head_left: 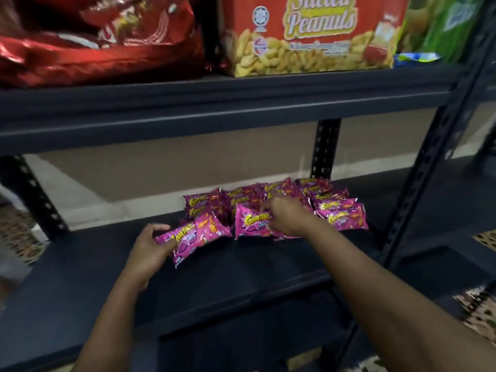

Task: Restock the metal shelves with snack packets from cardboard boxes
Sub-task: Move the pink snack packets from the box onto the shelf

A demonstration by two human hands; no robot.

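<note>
Several pink snack packets (339, 210) with yellow lettering lie bunched on the dark metal shelf (241, 269), toward its back right. My left hand (150, 248) grips the left end of one pink packet (196, 234), which is tilted just above the shelf. My right hand (287, 217) pinches the top edge of another pink packet (252, 221) standing at the front of the pile. No cardboard stock box shows in this view.
The upper shelf (214, 103) carries a red foil bag (94, 41), an orange salted peanuts box (308, 36) and green packs (442, 25). Perforated uprights (326, 149) stand behind the pile and at the right (429, 162). A patterned floor (480, 312) shows at right.
</note>
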